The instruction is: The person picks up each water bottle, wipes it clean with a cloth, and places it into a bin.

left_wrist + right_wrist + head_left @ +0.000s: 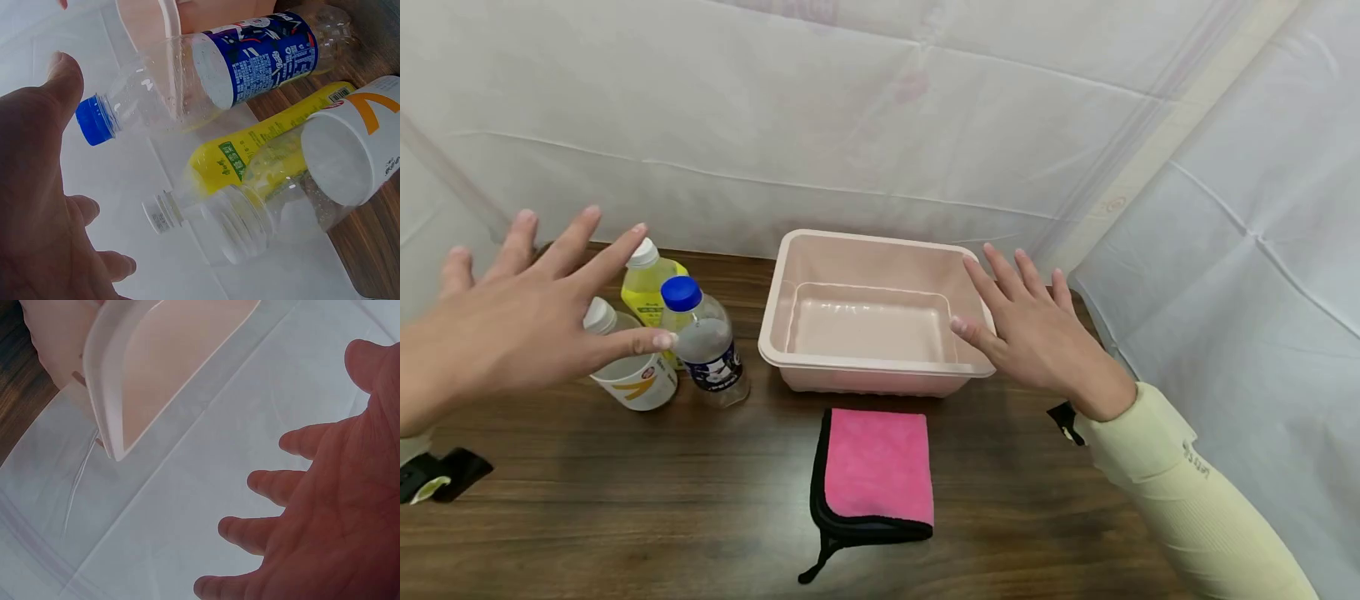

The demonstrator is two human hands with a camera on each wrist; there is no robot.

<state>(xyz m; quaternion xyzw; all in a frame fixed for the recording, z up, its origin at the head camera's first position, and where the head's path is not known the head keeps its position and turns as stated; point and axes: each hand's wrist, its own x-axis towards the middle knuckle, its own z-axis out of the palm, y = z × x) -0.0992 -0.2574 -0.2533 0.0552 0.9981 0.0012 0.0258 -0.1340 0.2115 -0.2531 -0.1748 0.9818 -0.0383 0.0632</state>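
With its fingers spread, my left hand (527,321) hovers over three upright bottles at the left and holds nothing. One is a clear bottle with a blue cap (711,354) and a dark blue label; another has a yellow label (250,150) and a white cap. The third is a clear bottle with a white label (643,387) bearing an orange mark, partly covered by the hand in the head view. My right hand (1037,333), fingers also spread and holding nothing, is above the right end of a pink plastic basin (880,364), apart from it in the right wrist view.
A folded pink cloth (880,467) with black edging and a hanging loop lies in front of the basin. Everything stands on a dark wooden table (700,500). White sheeting (775,125) closes off the back and sides.
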